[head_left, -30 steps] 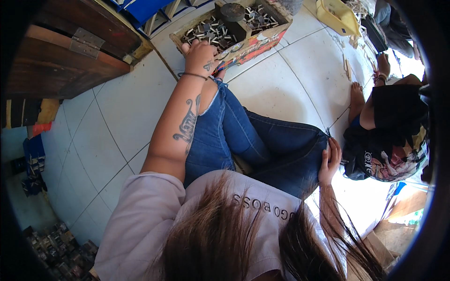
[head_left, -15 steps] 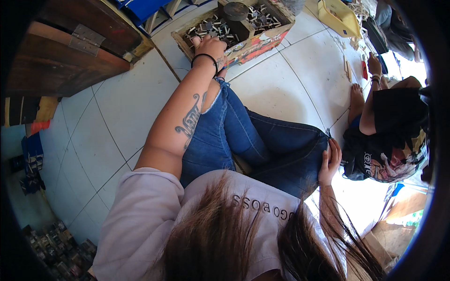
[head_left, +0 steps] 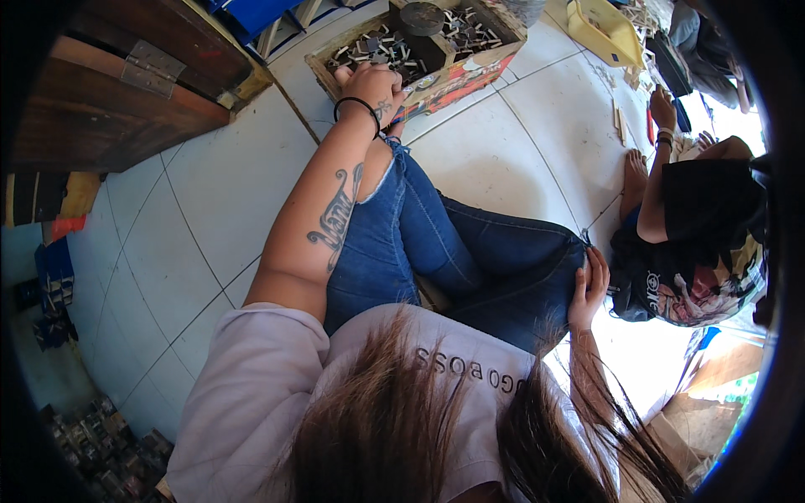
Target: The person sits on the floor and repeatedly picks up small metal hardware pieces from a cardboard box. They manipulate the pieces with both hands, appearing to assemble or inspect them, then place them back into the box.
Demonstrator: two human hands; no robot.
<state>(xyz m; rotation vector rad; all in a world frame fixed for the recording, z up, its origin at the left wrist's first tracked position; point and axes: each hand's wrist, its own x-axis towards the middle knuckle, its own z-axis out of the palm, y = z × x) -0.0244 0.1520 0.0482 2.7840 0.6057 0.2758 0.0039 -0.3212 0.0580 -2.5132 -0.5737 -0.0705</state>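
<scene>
My left hand, a black band at its wrist, rests at the near left corner of a wooden box. Its fingers bend inward over the rim; what they hold, if anything, is hidden behind the hand. Inside the box lie many small dark and pale pieces, parted by a divider. A round dark block sits on top toward the far side. My right hand lies on my right knee, holding nothing, its fingers stretched over the jeans.
At the right another person sits on the tiled floor, near a yellow tub and thin wooden sticks. Hinged wooden furniture stands at the left. Stacked small blocks fill the lower left corner.
My left hand has shifted slightly left and turned at the box's rim. My right hand has stayed on the knee. The other person's arm has moved a little.
</scene>
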